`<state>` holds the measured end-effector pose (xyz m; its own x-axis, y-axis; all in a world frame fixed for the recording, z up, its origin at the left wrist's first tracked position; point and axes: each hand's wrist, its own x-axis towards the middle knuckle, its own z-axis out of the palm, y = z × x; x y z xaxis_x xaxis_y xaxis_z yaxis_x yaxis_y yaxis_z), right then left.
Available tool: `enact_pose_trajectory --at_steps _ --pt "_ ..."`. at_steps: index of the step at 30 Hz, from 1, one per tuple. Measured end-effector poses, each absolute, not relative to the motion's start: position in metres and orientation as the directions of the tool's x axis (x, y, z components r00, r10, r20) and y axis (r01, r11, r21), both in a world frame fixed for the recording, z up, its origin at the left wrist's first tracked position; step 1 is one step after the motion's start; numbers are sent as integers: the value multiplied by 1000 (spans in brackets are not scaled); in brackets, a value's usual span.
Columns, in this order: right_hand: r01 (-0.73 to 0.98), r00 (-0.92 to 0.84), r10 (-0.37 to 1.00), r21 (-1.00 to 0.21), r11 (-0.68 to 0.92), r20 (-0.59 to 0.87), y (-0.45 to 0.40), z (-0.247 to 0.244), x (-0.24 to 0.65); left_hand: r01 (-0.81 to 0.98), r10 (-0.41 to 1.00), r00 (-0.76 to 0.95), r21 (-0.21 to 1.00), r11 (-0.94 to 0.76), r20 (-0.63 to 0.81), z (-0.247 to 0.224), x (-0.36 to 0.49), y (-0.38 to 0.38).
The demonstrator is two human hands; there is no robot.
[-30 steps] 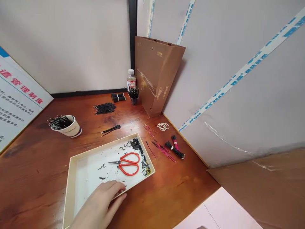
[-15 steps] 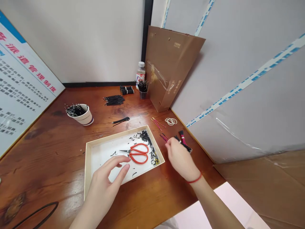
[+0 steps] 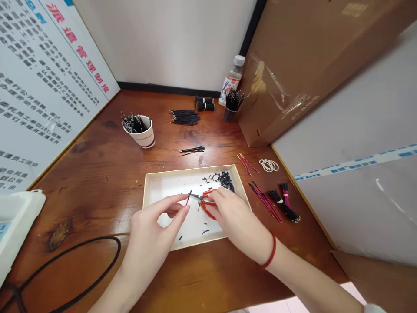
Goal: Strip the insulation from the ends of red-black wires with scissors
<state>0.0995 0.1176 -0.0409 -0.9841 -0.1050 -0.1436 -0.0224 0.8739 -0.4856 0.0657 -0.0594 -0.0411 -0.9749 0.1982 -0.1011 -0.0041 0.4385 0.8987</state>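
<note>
Between the thumb and forefinger of my left hand (image 3: 159,230) is a thin red wire (image 3: 188,199) with a black end pointing up. My right hand (image 3: 233,217) is closed on the orange handles of the scissors (image 3: 208,208). Their dark blades point left and reach the wire's black end; whether they touch it I cannot tell. Both hands are over a shallow white-bottomed box (image 3: 158,176). Small black cut scraps (image 3: 224,180) are heaped in its far right corner, with a few loose bits elsewhere inside.
Right of the box lie red wires (image 3: 265,202), white rubber bands (image 3: 269,165) and tied bundles (image 3: 283,204). Behind it are loose black wires (image 3: 192,150), a paper cup of wires (image 3: 143,135), a bottle (image 3: 232,80) and a tall cardboard box (image 3: 276,95). A black cable (image 3: 97,239) loops at left.
My right hand has moved left from the red wires to the box and taken up the scissors. My left hand now pinches a wire. The view has shifted.
</note>
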Motion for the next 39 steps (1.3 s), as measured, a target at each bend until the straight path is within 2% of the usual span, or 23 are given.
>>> enact_pose_trajectory --at_steps 2,5,8,12,14,21,33,39 --pt "-9 -973 -87 -344 939 -214 128 -48 91 31 319 -929 818 575 -188 -47 63 -60" --pt "-32 -962 -111 -305 952 -248 136 -54 85 73 404 -855 697 713 -324 -54 62 -58" --pt "-57 -967 -141 -359 932 -214 140 -52 86 105 389 -857 626 773 -337 -57 63 -57" --pt "5 -966 -127 -511 859 -223 149 -40 93 122 366 -871 578 807 -328 -57 64 -57" --pt "-16 -959 -160 -520 854 -234 152 -34 95 124 360 -870 557 821 -336 -58 64 -57" --pt "-119 -921 -246 -384 916 -302 147 -34 94 126 347 -869 522 844 -353 -60 63 -58" --pt "-133 -914 -273 -413 901 -300 144 -38 94 87 322 -896 593 800 -304 -62 64 -58" --pt "-133 -907 -281 -420 898 -313 143 -39 94 51 308 -890 599 799 -335 -62 63 -58"
